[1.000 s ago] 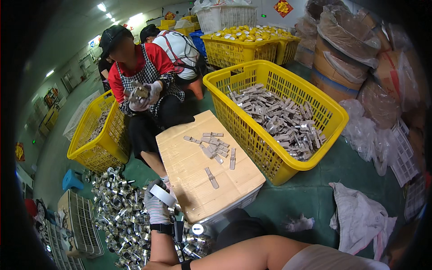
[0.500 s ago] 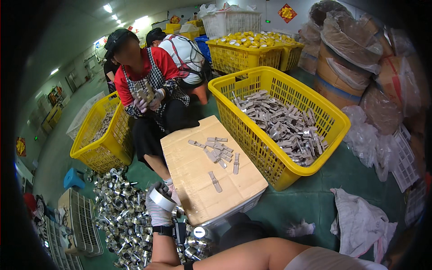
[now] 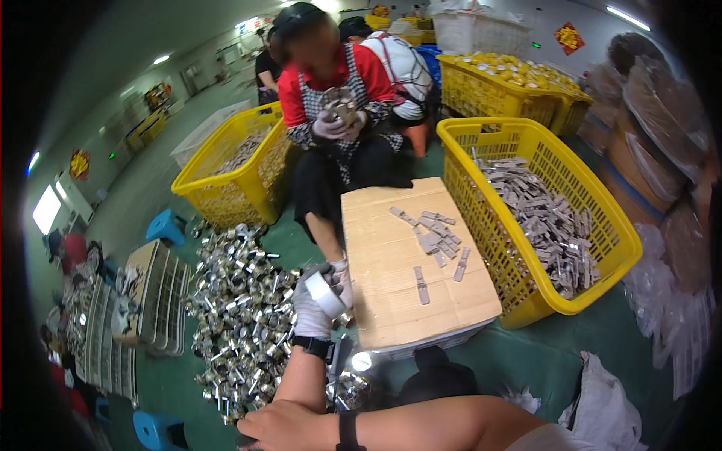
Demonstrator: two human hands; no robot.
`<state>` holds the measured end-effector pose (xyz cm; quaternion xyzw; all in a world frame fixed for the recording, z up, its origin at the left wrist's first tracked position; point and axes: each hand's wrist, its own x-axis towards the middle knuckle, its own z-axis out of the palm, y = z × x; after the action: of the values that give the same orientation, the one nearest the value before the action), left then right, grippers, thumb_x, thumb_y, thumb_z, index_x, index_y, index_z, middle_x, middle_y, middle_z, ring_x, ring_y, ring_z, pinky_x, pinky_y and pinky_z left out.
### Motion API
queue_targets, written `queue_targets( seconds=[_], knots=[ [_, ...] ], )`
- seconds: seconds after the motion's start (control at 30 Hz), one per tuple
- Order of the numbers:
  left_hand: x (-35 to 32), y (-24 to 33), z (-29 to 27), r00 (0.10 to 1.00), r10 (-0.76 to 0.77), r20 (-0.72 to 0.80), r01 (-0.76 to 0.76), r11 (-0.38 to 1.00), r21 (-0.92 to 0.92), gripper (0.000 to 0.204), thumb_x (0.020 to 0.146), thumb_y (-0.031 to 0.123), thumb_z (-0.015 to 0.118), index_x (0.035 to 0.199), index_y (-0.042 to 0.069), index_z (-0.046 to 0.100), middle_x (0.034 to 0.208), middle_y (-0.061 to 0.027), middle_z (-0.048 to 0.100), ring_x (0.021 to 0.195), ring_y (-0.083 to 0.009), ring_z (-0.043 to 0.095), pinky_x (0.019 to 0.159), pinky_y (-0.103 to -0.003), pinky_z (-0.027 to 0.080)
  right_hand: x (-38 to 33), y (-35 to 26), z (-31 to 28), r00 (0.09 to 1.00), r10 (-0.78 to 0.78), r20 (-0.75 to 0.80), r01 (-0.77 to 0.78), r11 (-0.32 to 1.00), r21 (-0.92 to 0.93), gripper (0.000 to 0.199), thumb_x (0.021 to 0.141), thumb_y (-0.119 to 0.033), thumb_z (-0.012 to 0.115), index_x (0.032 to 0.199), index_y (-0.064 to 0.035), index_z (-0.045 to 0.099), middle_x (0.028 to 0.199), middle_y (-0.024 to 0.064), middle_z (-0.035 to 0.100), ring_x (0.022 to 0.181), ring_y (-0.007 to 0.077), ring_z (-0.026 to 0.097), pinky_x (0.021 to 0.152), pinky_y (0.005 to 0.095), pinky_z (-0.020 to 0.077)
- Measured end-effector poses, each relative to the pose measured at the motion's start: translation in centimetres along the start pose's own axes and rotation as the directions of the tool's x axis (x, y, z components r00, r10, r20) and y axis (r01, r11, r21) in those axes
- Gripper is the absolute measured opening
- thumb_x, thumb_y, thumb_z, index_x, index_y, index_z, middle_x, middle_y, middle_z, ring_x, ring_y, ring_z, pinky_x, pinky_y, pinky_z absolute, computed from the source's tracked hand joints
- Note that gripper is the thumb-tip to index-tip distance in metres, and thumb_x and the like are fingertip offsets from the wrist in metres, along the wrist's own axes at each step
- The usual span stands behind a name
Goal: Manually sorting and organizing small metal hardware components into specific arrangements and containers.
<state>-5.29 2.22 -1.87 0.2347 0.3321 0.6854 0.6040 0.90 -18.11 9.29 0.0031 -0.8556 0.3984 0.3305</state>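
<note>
In my left hand [image 3: 310, 307], gloved with a dark-coated palm and striped cuff, is a white tape roll [image 3: 329, 299]. It is held above the near left corner of the cardboard sheet [image 3: 391, 308]. My bare right hand [image 3: 293, 427] lies across by my left forearm at the lower edge, fingers curled. A dark thing shows at its fingertips, too cut off to name. Several flat grey metal pieces [image 3: 434, 242] lie on the cardboard. Left of my left hand, shiny round metal parts with stems [image 3: 244, 316] are heaped on the floor.
A yellow basket [image 3: 519, 289] of flat metal pieces stands right of the cardboard. A co-worker [image 3: 331, 90] sits opposite, gloved hands holding metal pieces, beside another yellow basket [image 3: 233, 192]. Blue stools [image 3: 165, 227] and crates [image 3: 169, 301] stand left; a white cloth [image 3: 602, 406] lies right.
The view has swung left, so the scene sits further right. My right hand has come into view at the lower edge. My left hand keeps the tape roll. The co-worker's pieces have shifted.
</note>
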Motion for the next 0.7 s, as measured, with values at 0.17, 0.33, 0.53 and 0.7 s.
queue_targets(
  seconds=[0.17, 0.33, 0.53, 0.7],
  knots=[
    [-0.8, 0.5, 0.8, 0.996, -0.075, -0.039, 0.067, 0.979, -0.193, 0.020, 0.084, 0.008, 0.042, 0.090, -0.003, 0.057, 0.065, -0.0076, 0.055, 0.059, -0.0180, 0.057, 0.051, -0.028, 0.052, 0.1, 0.0, -0.2, 0.999, 0.023, 0.034, -0.024, 0.999, 0.033, 0.023, 0.081, -0.023, 0.056, 0.083, -0.0028, 0.045, 0.073, 0.0126, 0.054, 0.070, 0.0318, 0.058, 0.061, 0.0399, 0.0444],
    [-1.4, 1.4, 0.9, 0.996, -0.081, -0.024, 0.075, 0.975, -0.207, 0.021, 0.084, 0.007, 0.040, 0.093, -0.003, 0.056, 0.069, -0.0089, 0.057, 0.059, -0.0180, 0.058, 0.052, -0.027, 0.052, 0.4, -0.6, -0.5, 0.997, 0.041, 0.061, -0.044, 0.998, 0.050, 0.021, 0.081, -0.022, 0.056, 0.084, -0.0035, 0.045, 0.073, 0.0128, 0.054, 0.070, 0.0318, 0.058, 0.061, 0.0402, 0.0444],
    [-2.0, 1.3, 2.0, 0.997, -0.068, -0.037, 0.058, 0.973, -0.222, 0.021, 0.084, 0.006, 0.041, 0.096, -0.003, 0.056, 0.069, -0.0090, 0.057, 0.060, -0.0182, 0.058, 0.053, -0.027, 0.051, 0.2, -0.3, -0.7, 0.996, 0.067, 0.064, -0.070, 0.996, 0.048, 0.022, 0.083, -0.024, 0.054, 0.084, -0.0037, 0.046, 0.073, 0.0131, 0.055, 0.070, 0.0322, 0.058, 0.060, 0.0407, 0.0439],
    [-2.3, 1.7, 2.6, 0.995, -0.070, -0.074, 0.054, 0.979, -0.196, 0.020, 0.084, 0.005, 0.042, 0.096, -0.003, 0.056, 0.072, -0.0108, 0.058, 0.060, -0.0189, 0.058, 0.052, -0.028, 0.051, 0.1, -0.4, -0.7, 0.998, 0.051, 0.046, -0.053, 0.997, 0.048, 0.022, 0.083, -0.024, 0.054, 0.084, -0.0035, 0.047, 0.073, 0.0131, 0.055, 0.070, 0.0325, 0.057, 0.061, 0.0411, 0.0435]
  ],
)
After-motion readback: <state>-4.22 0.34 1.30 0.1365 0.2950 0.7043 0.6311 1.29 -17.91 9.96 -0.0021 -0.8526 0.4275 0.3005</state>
